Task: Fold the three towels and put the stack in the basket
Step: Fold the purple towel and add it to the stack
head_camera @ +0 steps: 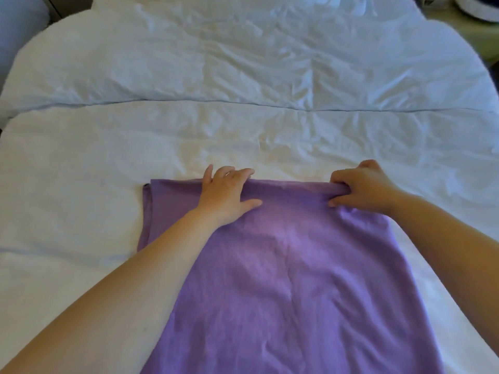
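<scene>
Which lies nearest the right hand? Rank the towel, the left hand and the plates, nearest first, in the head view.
1. towel: the right hand pinches its far edge.
2. left hand: to the left, resting on that same edge.
3. plates: far top right, beyond the bed.

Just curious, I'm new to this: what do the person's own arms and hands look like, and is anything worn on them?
Both arms are bare. The left forearm and right forearm show no sleeves, and the left hand and right hand wear no gloves. No watch or bracelet shows. A pale glint on one left finger might be a ring, but it is too blurred to tell.
</scene>
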